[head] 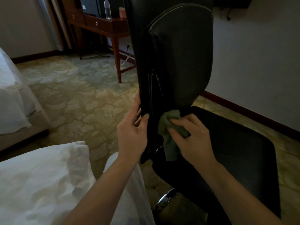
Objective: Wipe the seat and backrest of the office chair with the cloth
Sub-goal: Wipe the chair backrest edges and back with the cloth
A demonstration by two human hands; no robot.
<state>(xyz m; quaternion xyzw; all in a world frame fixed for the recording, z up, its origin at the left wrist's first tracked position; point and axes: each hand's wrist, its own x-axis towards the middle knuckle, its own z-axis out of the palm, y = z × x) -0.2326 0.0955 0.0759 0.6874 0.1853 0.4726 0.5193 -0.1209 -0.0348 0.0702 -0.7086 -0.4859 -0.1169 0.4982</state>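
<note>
Cloth [168,127] in your grasp is soft, green and crumpled. The backrest [183,59] is tall and rounded at the top, covered in smooth black material with a faint sheen and a thin pale seam along its edge. The seat [235,143] is a broad, flat, dark pad with rounded corners. The cloth is bunched at its top, one end hanging loose, and it sits at the foot of the backrest, just where that meets the seat. Your right hand [191,137] grips it, fingers curled over the bunched part. Your left hand [131,132] lies just beside it, thumb and fingers wrapped round the backrest's narrow side edge. A shiny chrome base [165,198] shows under the seat, on patterned carpet [78,95]. Beyond stands a red-brown wooden worktop [100,21] carrying a clear plastic bottle [107,8]. White rumpled bedding [40,184] lies by your left arm.
</note>
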